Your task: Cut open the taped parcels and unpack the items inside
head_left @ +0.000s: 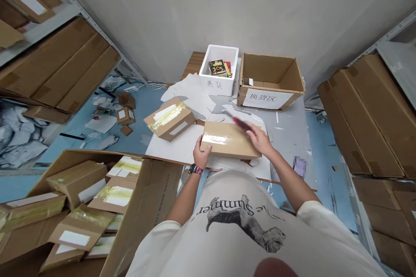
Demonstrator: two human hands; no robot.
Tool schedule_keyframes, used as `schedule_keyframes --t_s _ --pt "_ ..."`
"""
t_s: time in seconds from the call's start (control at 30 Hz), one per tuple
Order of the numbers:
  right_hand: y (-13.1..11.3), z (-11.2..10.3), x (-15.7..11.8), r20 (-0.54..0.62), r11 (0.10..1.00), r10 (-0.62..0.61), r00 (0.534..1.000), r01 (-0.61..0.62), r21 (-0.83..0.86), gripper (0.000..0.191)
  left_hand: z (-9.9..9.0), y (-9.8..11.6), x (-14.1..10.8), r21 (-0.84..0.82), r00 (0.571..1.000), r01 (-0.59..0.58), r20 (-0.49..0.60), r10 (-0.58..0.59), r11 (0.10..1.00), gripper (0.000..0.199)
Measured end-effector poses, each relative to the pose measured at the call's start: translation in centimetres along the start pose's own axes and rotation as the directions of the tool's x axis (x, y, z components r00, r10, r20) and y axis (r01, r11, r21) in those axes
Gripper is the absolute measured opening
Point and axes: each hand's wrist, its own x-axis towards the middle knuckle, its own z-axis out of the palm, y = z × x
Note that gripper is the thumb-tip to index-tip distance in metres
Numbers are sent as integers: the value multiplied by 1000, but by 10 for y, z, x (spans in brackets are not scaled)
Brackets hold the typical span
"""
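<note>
The right hand [260, 139] is curled tight around a red-handled box cutter [243, 124], pinching it between thumb and fingers, with the narrow tip angled away toward the far side of the tabletop. Just below it sits the taped cardboard parcel [229, 140], and the cutter is right over its top! Over on the other side, the left hand [201, 153] is pressed against the parcel's near left corner, fingers open, with a dark wristwatch [196, 169] on that wrist. The parcel lies near the front edge of the grey tabletop [290, 147], on white paper sheets [175, 147], with a shiny strip of tape across its left end. Just to its left, a second taped parcel [169, 119] sits at an angle. Up at the far edge, there's a white foam box [218, 69] holding colourful books [217, 67], and right beside it, at the far right corner, an open cardboard carton [269, 78] with a white label [267, 98] in Chinese characters. Down at the lower left, off the tabletop, a big carton [146, 194] is packed with more taped parcels [78, 184]. Flattened cartons [360, 117] fill the shelves to the right, and small boxes [126, 116] dot the blue floor [328, 199].
</note>
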Motion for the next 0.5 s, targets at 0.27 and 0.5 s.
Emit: schedule_keyframes --t_s 0.27,0.5 --pt "-92 43 28 589 626 -103 801 513 -588 55 9 -10 0 -31 999 11 -51 -13 999 83" --pt "-117 50 31 662 487 -45 748 595 -640 64 13 -5 -4 -48 994 -48 -100 43 998 92"
